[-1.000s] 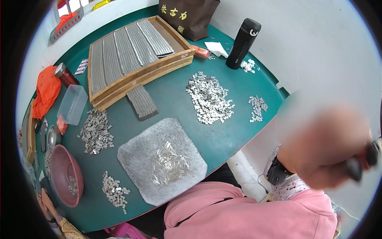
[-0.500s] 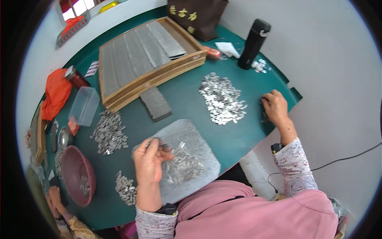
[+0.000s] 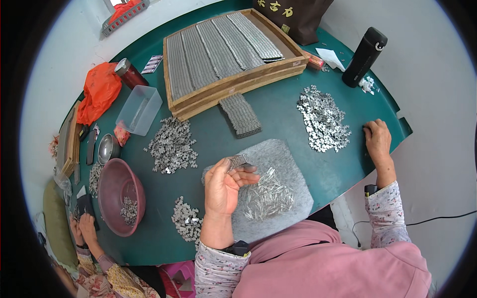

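My left hand [image 3: 223, 186] is raised over the near left part of a grey felt mat [image 3: 300, 198]. Its thumb and fingers close on a small grey ridged metal piece [image 3: 237, 161]. Below and to the right of it, a loose heap of thin silvery pins [image 3: 271, 198] lies on the mat. My right hand [image 3: 378, 141] rests by the table's right edge with its fingers curled down and closed. Whatever its fingertips may hold is hidden. Left of that hand spreads a pile of small shiny metal pieces [image 3: 323, 121].
A ridged grey metal block [image 3: 240, 116] lies before wooden trays [image 3: 238, 82] holding ridged strips. More metal pieces are heaped at left [image 3: 171, 146] and near left [image 3: 186, 221]. A pink bowl [image 3: 107, 198], clear box [image 3: 149, 111] and black flask [image 3: 365, 57] stand around. A co-worker's hands [image 3: 84, 228] work at far left.
The view has shifted, so the table sits further right. My right hand's fingers have curled lower, and a dark thing seen under them before is now out of sight. My left hand keeps its grip.
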Demonstrator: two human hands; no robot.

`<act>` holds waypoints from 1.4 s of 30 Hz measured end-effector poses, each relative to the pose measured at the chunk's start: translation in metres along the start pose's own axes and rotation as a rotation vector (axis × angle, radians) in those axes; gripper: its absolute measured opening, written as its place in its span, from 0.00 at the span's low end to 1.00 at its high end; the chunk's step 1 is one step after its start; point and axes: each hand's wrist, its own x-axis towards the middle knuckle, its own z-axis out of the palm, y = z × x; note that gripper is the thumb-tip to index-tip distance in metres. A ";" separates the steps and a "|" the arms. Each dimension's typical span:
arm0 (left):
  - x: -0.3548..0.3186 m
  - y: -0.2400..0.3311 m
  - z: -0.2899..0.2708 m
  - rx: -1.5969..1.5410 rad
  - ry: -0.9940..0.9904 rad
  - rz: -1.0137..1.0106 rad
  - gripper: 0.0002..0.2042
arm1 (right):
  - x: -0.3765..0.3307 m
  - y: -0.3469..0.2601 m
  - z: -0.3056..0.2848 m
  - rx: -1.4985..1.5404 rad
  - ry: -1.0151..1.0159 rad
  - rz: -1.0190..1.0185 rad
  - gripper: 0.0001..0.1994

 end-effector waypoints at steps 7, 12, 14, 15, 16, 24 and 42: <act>-0.001 -0.005 -0.006 0.092 0.041 0.082 0.06 | -0.002 -0.010 -0.002 0.088 -0.053 0.063 0.05; -0.001 -0.004 -0.004 0.075 0.072 0.094 0.04 | -0.002 -0.017 -0.005 0.144 -0.095 0.076 0.06; -0.001 -0.004 -0.004 0.116 0.090 0.101 0.06 | -0.001 -0.019 -0.006 0.167 -0.108 0.075 0.07; -0.001 -0.004 -0.005 0.116 0.091 0.100 0.06 | -0.002 -0.020 -0.007 0.185 -0.109 0.081 0.07; -0.001 -0.003 -0.004 0.075 0.092 0.078 0.07 | -0.003 -0.021 -0.009 0.204 -0.110 0.088 0.07; 0.000 0.000 -0.005 -0.018 0.056 0.024 0.11 | -0.010 -0.023 -0.009 0.066 -0.064 0.014 0.06; -0.003 0.001 -0.005 -0.006 0.009 0.013 0.11 | -0.015 -0.031 -0.015 0.143 -0.090 -0.019 0.08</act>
